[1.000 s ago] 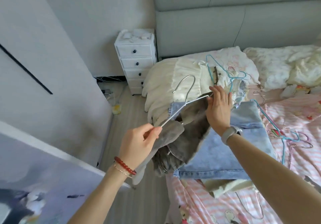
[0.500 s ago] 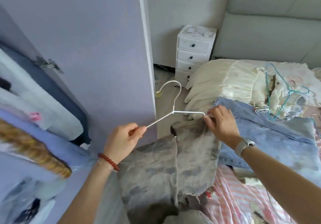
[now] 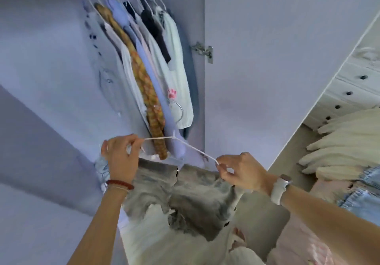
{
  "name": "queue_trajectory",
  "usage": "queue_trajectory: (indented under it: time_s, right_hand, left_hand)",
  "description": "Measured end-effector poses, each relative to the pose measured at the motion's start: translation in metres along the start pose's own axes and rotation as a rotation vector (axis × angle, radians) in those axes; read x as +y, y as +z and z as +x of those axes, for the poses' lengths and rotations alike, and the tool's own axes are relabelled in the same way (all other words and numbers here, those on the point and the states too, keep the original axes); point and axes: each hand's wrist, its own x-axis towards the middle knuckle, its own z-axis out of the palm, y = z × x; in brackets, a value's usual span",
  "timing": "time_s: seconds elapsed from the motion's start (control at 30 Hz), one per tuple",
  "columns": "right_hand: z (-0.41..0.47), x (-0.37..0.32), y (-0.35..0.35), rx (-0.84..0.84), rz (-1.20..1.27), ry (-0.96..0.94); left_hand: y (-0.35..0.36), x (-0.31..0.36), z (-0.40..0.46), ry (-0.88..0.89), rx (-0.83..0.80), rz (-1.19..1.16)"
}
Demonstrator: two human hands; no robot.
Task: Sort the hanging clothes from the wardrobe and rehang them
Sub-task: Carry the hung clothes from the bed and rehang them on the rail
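A white wire hanger (image 3: 186,145) stretches between my two hands in front of the open wardrobe. Grey washed shorts (image 3: 185,194) hang from it below my hands. My left hand (image 3: 121,157) grips the hanger's left end. At the right end, my right hand (image 3: 238,172) pinches the wire. Several garments (image 3: 144,63) hang on white hangers inside the wardrobe, among them an orange patterned piece and a white one with a pink paw print. The hanger's hook points toward these clothes.
The wardrobe door (image 3: 277,69) stands open on the right, its hinge (image 3: 202,50) showing. A white drawer unit (image 3: 353,92) and cream clothes (image 3: 339,149) on the bed lie far right, with denim (image 3: 366,194) below them.
I have turned from the bed to the wardrobe, carrying the hanger with the grey shorts up toward the hanging clothes. Both hands keep their hold on the hanger.
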Motion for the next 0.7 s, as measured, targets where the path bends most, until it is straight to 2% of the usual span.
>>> queue_trajectory:
  time_s: [0.23,0.37,0.53,0.7]
  right_hand:
    - [0.122,-0.056,0.023,-0.001,0.421,0.033]
    - [0.192,-0.077,0.037,0.006,0.533,-0.025]
    - [0.275,-0.099,0.059,0.064,0.638,-0.028]
    - [0.363,-0.115,0.062,0.099,0.692,-0.006]
  left_hand:
    - [-0.065,-0.053,0.058,-0.234,0.308,-0.001]
    - [-0.091,-0.065,0.093,-0.289,0.428,0.045]
    - [-0.112,-0.063,0.146,-0.184,0.537,0.143]
    - [-0.128,-0.042,0.21,0.024,0.623,0.355]
